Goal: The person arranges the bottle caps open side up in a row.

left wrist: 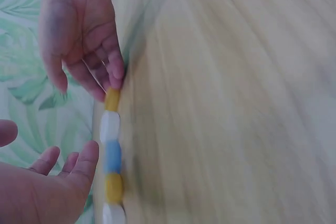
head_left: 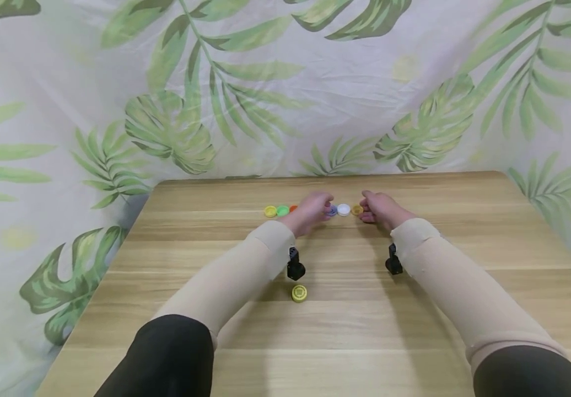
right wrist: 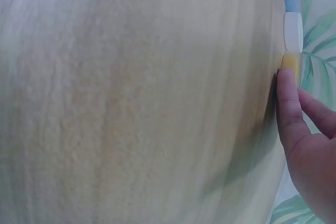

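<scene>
A row of small round coloured discs lies near the table's far edge. My right hand is at its right end, fingertips touching the amber disc; its thumb stands apart in the left wrist view. Beside that come a white disc and a blue disc. My left hand hovers over the middle of the row and hides some discs. Its fingers, extended and holding nothing, show in the left wrist view. To its left lie a red-orange disc, a green disc and a yellow disc.
A separate yellow disc with a raised pattern lies nearer me, below the left forearm. The wooden table meets a leaf-patterned cloth at the back. Small black cameras hang from both wrists.
</scene>
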The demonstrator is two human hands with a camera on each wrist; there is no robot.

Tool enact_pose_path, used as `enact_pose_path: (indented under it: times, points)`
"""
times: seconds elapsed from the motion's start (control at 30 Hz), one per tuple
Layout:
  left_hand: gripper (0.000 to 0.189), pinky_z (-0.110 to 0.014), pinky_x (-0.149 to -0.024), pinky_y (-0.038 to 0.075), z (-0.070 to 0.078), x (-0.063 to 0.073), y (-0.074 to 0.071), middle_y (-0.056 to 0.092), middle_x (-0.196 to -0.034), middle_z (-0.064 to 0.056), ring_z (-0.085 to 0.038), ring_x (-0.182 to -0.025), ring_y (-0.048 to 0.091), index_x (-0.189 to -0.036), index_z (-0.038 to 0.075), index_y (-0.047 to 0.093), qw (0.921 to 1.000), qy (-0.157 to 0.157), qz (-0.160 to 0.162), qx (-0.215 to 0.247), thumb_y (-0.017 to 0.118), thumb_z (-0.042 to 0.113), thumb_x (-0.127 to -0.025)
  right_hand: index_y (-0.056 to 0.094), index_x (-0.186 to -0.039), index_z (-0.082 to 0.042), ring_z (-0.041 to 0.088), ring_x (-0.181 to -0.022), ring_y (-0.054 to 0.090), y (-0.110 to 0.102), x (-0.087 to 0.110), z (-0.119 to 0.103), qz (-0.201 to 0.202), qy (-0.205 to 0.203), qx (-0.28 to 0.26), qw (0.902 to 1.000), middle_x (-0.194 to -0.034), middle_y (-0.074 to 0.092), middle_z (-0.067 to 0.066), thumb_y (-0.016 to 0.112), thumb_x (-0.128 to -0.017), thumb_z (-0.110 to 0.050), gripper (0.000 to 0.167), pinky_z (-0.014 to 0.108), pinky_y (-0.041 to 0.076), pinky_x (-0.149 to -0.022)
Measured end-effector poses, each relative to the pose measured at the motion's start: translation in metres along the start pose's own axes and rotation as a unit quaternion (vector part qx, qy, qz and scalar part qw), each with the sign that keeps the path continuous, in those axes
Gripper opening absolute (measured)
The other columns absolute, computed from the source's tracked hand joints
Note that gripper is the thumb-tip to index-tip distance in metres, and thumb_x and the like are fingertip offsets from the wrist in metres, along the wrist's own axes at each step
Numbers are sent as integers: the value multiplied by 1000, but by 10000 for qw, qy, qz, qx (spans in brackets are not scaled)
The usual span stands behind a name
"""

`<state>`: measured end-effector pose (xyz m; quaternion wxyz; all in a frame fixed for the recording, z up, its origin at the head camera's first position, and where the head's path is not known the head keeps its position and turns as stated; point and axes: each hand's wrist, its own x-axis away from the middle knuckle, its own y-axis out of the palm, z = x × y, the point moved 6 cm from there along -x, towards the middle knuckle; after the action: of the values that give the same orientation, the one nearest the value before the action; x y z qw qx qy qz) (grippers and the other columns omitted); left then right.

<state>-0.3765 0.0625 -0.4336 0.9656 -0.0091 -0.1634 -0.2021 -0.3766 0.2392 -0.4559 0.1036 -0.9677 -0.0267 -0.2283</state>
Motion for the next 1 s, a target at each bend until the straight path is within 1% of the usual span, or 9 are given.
enact_pose_path:
  times: [0.07,0.13,0.27,0.37,0.47,0.57,0.7,0.83,1.0]
  points:
    - [28,-43,-103,46,-3,5,-6,42,-96,-9,-19,-88,44,-129,-7,45,10000,-6,21,-36,40,11,-110,37,-145,17,14,-88,58,0,1,1,-1,-7,-29,10000,-115,47,13,29,-113,-29,56,22,57,-86]
    - [25,-42,-101,47,-7,13,-13,44,-95,-7,-17,-85,45,-127,-6,46,9999,-92,87,-76,41,10,-109,37,-144,16,13,-86,58,1,2,3,7,-33,-90,10000,-113,47,12,30,-113,-28,55,22,57,-85]
    - [33,-41,-104,50,-18,32,-27,54,-114,-16,-21,-98,54,-135,-9,47,9989,-235,26,-416,45,9,-108,29,-149,14,11,-82,58,-3,8,5,91,-143,1,9999,-110,47,13,33,-112,-25,54,20,57,-80]
    - [39,-40,-103,52,-30,45,-41,54,-130,-21,-25,-109,56,-141,-9,46,9959,-388,-111,-811,47,10,-108,25,-150,12,10,-78,57,-5,16,4,97,-237,157,9995,-107,48,14,37,-109,-18,52,18,57,-74]
    - [38,-35,-97,54,-41,57,-55,56,-127,-18,-22,-106,57,-142,-9,47,9932,-566,-174,-998,47,10,-108,32,-138,12,9,-74,58,3,23,2,-192,-332,225,9990,-100,51,12,40,-107,-10,39,18,56,-69]
    - [35,-32,-90,56,-48,68,-65,57,-116,-14,-19,-99,56,-137,-9,50,9914,-690,-205,-1089,46,9,-108,42,-125,11,10,-73,60,21,32,3,-685,-385,394,9961,-92,53,8,42,-105,-5,26,20,57,-68]
    - [33,-32,-89,57,-51,84,-69,58,-109,-13,-20,-97,60,-131,-12,53,9865,-712,-483,-1390,48,9,-107,48,-118,12,13,-76,61,52,50,9,-1371,-418,738,9869,-90,55,8,44,-105,-4,22,23,58,-70]
    - [32,-36,-94,56,-48,104,-69,64,-112,-17,-24,-103,65,-125,-13,57,9730,-551,-826,-2085,50,11,-106,53,-122,14,15,-81,64,77,66,19,-1841,-535,1166,9745,-95,63,13,51,-103,-5,27,27,59,-75]
    - [31,-37,-94,57,-49,125,-68,70,-106,-16,-24,-100,69,-121,-11,62,9549,-673,-1037,-2700,55,11,-101,63,-120,9,15,-79,64,104,94,23,-2207,-1002,2185,9453,-94,67,10,69,-88,-3,35,28,58,-73]
